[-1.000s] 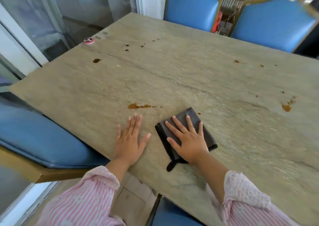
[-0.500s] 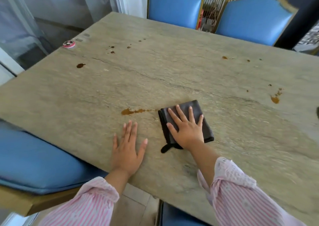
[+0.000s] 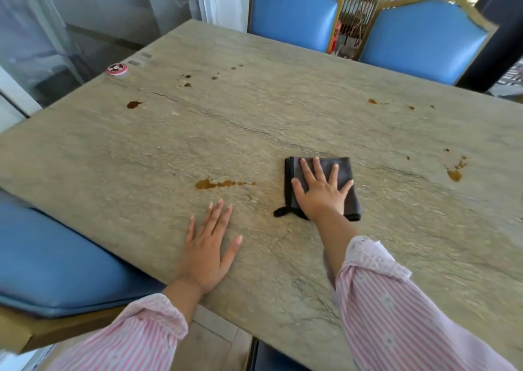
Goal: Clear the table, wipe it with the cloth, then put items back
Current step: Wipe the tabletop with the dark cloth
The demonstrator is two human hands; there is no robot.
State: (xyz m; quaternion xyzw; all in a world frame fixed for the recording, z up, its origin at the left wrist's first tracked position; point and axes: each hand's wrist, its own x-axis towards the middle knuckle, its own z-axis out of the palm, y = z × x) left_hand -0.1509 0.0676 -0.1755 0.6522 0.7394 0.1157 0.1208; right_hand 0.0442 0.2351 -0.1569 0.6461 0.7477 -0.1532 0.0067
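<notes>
Your right grip (image 3: 321, 193) lies flat over the middle of the cloth (image 3: 344, 166), so you only see its edges and a little loop at the near corner (how it's folded underneath, can't tell). The desk (image 3: 283, 101) runs out of frame on the right and at the bottom. The blue chair (image 3: 56, 257) on your left is smeared and cropped. The print on the red disc (image 3: 116, 69) is too small to read.

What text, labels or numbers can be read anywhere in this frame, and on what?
No legible text anywhere.
Round red and white disc at the table's far left edge: dark marking on top, too blurred to read.
Two small grey patches beside it: nothing readable.
</notes>
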